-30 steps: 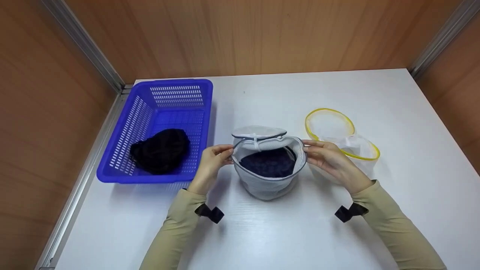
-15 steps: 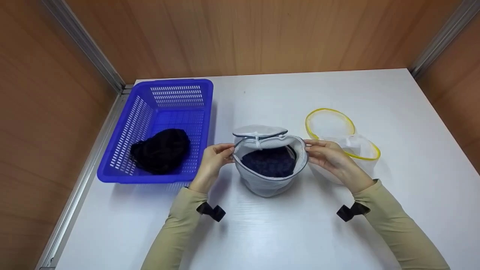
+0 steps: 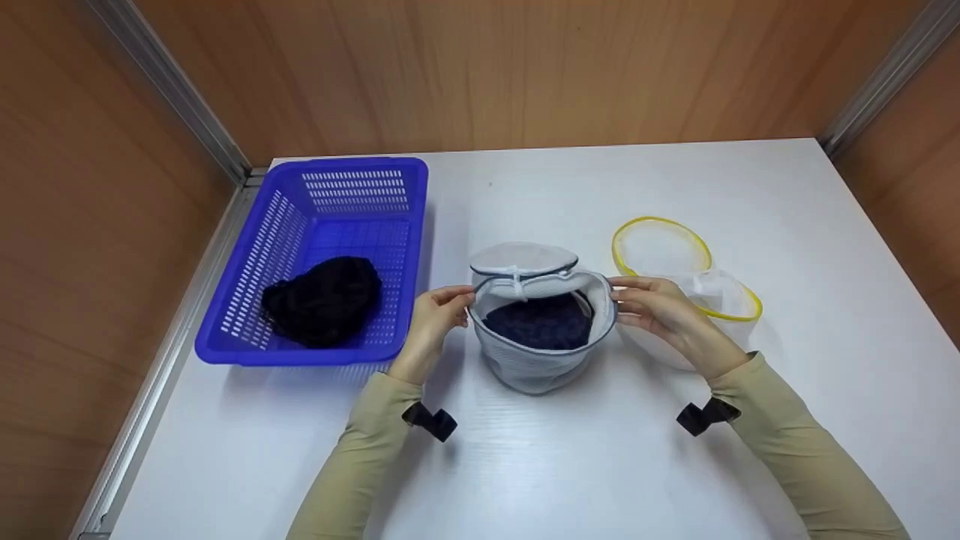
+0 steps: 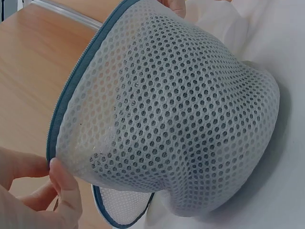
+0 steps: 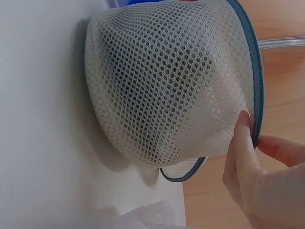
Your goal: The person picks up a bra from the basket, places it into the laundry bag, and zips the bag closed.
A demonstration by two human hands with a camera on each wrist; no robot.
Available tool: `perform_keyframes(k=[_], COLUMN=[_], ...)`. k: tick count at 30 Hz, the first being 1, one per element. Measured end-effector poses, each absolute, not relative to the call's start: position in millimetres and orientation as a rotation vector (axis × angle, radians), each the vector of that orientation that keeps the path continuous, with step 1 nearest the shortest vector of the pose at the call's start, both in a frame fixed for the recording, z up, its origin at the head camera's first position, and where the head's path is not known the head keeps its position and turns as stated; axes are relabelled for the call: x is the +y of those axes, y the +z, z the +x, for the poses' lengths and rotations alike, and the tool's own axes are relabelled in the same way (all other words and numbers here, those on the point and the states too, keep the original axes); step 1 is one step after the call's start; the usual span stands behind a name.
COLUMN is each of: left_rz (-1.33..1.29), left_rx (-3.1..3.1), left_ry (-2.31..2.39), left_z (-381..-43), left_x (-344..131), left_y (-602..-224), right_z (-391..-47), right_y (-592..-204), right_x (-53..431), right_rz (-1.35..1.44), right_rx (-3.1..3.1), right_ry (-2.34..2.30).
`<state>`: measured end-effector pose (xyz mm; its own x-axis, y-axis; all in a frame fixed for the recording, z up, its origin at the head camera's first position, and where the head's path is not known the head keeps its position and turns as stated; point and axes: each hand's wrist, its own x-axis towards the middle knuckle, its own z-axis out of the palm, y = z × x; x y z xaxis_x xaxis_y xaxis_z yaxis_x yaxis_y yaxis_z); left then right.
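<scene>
Head view: L hand pinches, w/ thumb and fingertips, the dark-blue zipper edge of a grey-white mesh laundry bag; R hand pinches the same edge at the opp. side. Both wrist views show the same: fingers are clamped on the edge, which is spread wide b/w the hands. The bag is upright b/w them, approx. mid. of the white table; if its bottom touches the table, I cannot tell. Inside it lies a dark navy cloth, visible also thru the mesh. Its round lid flap is folded back at the far side, w/ a small white tab in front. To the R, partly hidden behind the R hand, is an open white mesh bag w/ yellow rim. To the L, just beside the L hand, is a blue plastic basket w/ slotted walls, and a black cloth in its near part. Khaki sleeves cover both forearms, w/ black wrist cams at the cuffs. Wood-grain panels stand around the table.
</scene>
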<state>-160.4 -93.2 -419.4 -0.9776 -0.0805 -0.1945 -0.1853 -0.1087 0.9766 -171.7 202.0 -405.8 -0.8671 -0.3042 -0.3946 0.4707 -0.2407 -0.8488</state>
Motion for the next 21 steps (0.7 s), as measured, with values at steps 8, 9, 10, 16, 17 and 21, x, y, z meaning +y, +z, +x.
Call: perform_keyframes(k=[8,9,10,16,17,21], left_rz=[-0.431,-0.440,-0.447,-0.507,-0.525,-0.562], left_rx=[2.124,2.118,2.112,2.076,2.075,2.020], left_ry=[2.236,2.247,2.261,2.316,2.314,2.323], left_z=[-170.9,-172.5,-174.1,-188.8,-192.6,-219.6], left_x=[-92.9,-93.2,-93.7,-97.2,-97.4,-101.2], left_y=[-430.2,-432.3,-434.7,-456.8,-461.8,-502.2], right_z=[-185.3,-187.3,-189.5,-203.7,-206.4,-218.3], right_y=[-404.6,-404.4,-404.5,-405.1,-405.3,-409.0], right_x=[200.8,200.5,200.3,194.9,193.6,189.3], right_rz=[0.179,0.180,0.184,0.253,0.261,0.270], right_rx=[1.590,1.587,1.586,1.637,1.652,1.688], right_ry=[-2.101,-2.105,-2.105,-2.036,-2.019,-1.964])
